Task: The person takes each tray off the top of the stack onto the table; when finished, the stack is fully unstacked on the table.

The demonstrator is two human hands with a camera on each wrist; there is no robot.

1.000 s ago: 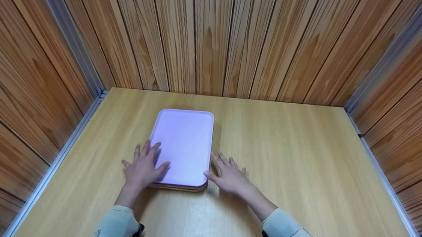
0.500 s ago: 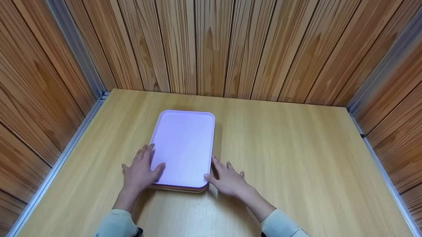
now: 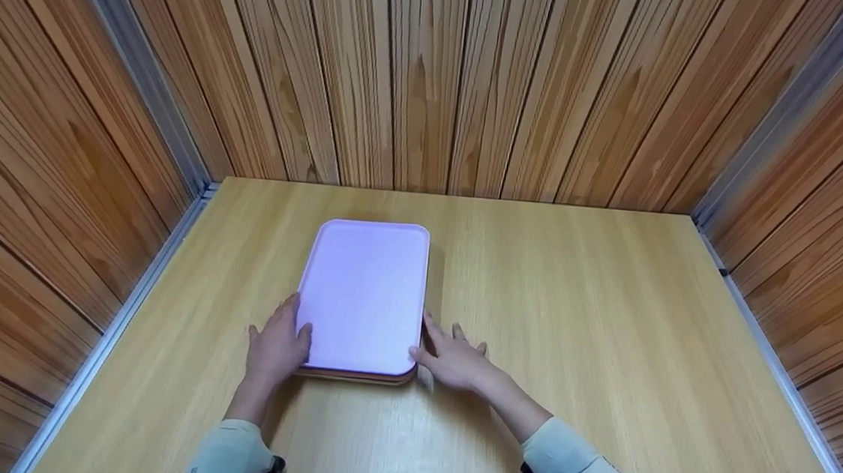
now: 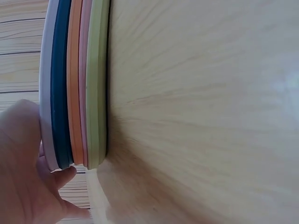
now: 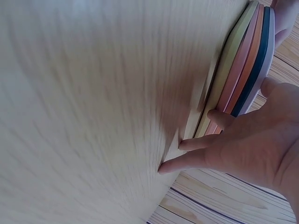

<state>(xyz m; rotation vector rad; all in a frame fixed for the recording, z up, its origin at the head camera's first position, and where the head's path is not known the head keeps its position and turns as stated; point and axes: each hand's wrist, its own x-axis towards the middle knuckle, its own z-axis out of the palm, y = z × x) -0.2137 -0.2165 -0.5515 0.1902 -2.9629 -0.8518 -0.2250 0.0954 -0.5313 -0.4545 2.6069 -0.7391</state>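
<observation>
A stack of rectangular trays with rounded corners lies left of centre on the table. Its top tray is lilac with a low raised rim. Edge-on in the left wrist view, a dark blue tray, an orange tray, a pink tray and a pale green tray show beneath it. My left hand touches the stack's left side, its thumb over the lilac rim. At the near right corner, my right hand has its thumb at the rim, one fingertip against the side and other fingers spread onto the table.
The stack rests on a light wooden table. Wood-plank walls enclose it at the back and both sides, with grey metal strips along the corners.
My left hand has drawn back from over the lilac tray to its left edge, its fingers closer together. The right hand's fingers have shifted slightly against the stack, which stays in place.
</observation>
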